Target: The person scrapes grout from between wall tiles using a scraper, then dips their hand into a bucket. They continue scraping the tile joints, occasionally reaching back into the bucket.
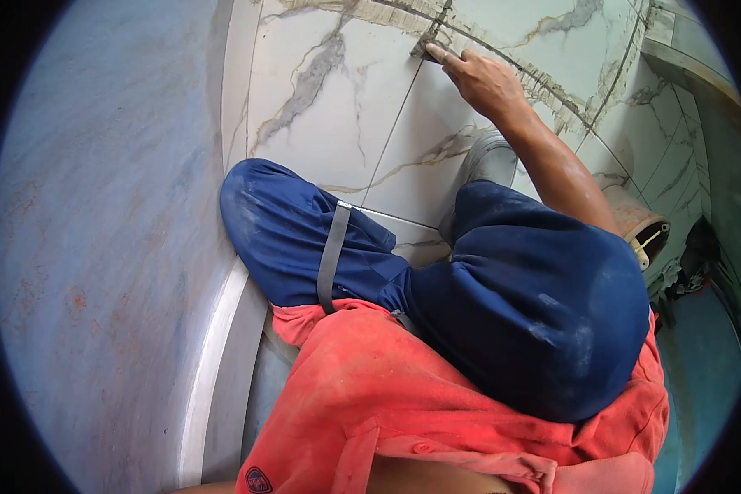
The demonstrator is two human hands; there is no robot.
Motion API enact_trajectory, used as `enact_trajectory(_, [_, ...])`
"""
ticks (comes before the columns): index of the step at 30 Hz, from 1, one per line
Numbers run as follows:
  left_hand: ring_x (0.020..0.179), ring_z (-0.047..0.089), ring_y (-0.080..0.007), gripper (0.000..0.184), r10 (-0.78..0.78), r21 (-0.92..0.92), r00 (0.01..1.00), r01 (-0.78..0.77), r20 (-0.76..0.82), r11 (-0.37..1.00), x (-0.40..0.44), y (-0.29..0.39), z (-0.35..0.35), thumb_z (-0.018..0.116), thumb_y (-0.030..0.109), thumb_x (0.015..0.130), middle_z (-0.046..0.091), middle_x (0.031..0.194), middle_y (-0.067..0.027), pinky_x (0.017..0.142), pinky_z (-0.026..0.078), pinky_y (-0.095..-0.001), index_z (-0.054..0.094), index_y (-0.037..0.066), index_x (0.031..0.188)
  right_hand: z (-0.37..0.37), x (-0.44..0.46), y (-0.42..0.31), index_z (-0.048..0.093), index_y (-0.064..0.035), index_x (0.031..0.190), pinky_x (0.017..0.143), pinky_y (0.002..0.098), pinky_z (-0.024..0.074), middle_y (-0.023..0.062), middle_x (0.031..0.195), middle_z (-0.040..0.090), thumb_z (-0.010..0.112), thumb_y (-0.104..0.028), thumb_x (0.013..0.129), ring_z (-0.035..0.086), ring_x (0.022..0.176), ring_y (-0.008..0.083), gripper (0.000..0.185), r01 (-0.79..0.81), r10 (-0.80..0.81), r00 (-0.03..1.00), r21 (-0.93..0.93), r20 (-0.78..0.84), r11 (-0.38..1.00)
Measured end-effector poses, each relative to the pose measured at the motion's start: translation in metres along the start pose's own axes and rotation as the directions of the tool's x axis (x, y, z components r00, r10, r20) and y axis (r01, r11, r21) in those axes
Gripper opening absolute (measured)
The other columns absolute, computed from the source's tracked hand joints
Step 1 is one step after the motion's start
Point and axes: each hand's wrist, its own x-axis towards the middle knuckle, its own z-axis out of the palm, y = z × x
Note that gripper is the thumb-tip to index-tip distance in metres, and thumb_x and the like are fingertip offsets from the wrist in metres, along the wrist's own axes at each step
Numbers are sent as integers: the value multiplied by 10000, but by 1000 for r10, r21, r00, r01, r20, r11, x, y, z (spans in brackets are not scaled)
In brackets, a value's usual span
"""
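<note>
My right hand (482, 82) reaches far forward over the tiled floor, fingers closed on a small dark putty knife (423, 49). The index finger lies stretched along the tool. Its blade rests at a tile joint, where several seams meet. Around it are white marble-patterned tiles (379, 74) with grey and gold veins. Dark grout (543, 78) fills the seams beyond the hand, with smeared grey residue along their edges. Nearer to me, the tile joint (391, 136) is a thin line. My left hand is out of view.
A blue-grey wall (107, 206) with a white baseboard (210, 370) runs along the left. At the right, behind my arm, lies a dusty bucket (634, 218). My bent knees in blue trousers (535, 313) and a grey shoe (490, 156) take up the near floor.
</note>
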Motion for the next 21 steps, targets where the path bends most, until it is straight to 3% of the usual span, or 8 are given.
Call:
enact_trajectory(9, [1077, 528, -268, 337, -9, 13, 1000, 9, -20, 1000, -2, -4, -6, 463, 296, 1043, 529, 1262, -148, 841, 385, -413, 511, 29, 1243, -12, -19, -5, 444, -383, 1485, 635, 437, 536, 124, 864, 635, 497, -296, 1034, 668, 731, 317, 462, -27, 23, 987, 23, 160, 999])
enact_trajectory(11, [1084, 524, -270, 342, -4, 4, 1000, 4, -5, 1000, 1, -3, -6, 462, 298, 1044, 525, 1267, -150, 847, 382, -416, 507, 27, 1248, -5, -17, -12, 437, -384, 1489, 640, 437, 537, 122, 870, 634, 491, -299, 1037, 667, 734, 317, 463, 42, -46, 998, 74, 53, 996])
enact_trajectory(21, [1117, 503, -278, 370, -6, 7, 1000, 6, -13, 1000, 5, -6, -8, 457, 308, 1047, 504, 1295, -160, 880, 368, -428, 488, 17, 1275, 2, -34, -12, 443, -382, 1484, 623, 440, 531, 112, 867, 633, 514, -312, 1028, 660, 708, 322, 467, -27, 16, 990, 78, 142, 997])
